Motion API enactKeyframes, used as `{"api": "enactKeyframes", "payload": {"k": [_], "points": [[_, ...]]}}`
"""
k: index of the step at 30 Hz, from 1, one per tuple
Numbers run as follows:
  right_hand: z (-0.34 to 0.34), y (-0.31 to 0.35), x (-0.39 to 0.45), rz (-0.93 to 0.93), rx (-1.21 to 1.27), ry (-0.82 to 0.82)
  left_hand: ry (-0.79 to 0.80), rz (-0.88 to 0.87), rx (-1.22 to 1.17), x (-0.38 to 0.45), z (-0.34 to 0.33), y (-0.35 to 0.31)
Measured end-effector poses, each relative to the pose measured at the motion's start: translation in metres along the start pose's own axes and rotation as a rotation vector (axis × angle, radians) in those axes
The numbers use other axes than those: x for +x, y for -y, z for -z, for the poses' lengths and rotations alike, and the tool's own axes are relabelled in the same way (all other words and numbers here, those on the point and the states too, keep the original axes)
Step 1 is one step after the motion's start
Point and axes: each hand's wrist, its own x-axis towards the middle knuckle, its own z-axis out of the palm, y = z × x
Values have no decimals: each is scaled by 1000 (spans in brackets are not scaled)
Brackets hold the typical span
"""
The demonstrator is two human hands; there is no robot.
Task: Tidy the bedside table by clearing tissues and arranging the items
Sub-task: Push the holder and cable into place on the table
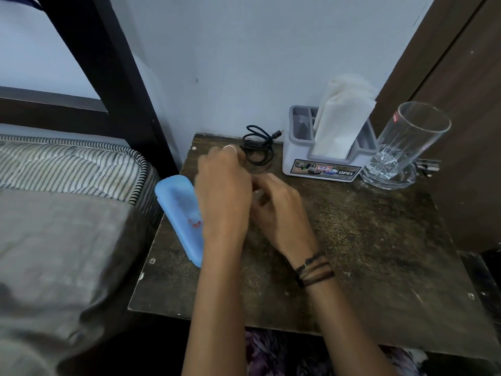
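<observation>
My left hand (223, 185) and my right hand (276, 210) meet over the back left of the dark bedside table (366, 253), fingers curled together. What they hold, if anything, is hidden between them. Just behind the left fingertips lies a coiled black cable (257, 147). A light blue case (180, 215) lies along the table's left edge, partly under my left wrist. At the back right a grey holder (322, 164) has folded white tissues (341, 120) standing in it.
A clear drinking glass (406, 142) stands on a glass dish (390, 177) at the far right, next to a brown wooden door. The bed with a striped mattress (70, 164) and grey sheet borders the table on the left. The wall is behind.
</observation>
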Motion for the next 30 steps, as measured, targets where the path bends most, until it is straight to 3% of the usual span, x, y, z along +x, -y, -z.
{"api": "enactKeyframes", "payload": {"k": [3, 7, 15, 19, 30], "points": [[-4, 17, -14, 18, 95, 203, -26, 111, 204, -4, 23, 8], [-23, 32, -26, -10, 40, 329, 45, 285, 242, -8, 30, 18], [-48, 46, -25, -94, -123, 47, -64, 144, -27, 5, 5, 34], [-57, 42, -2, -151, -182, 22, -164, 163, -109, 13, 5, 44], [-69, 28, 55, -274, -194, -93, -185, 231, -324, 36, -4, 60]]}}
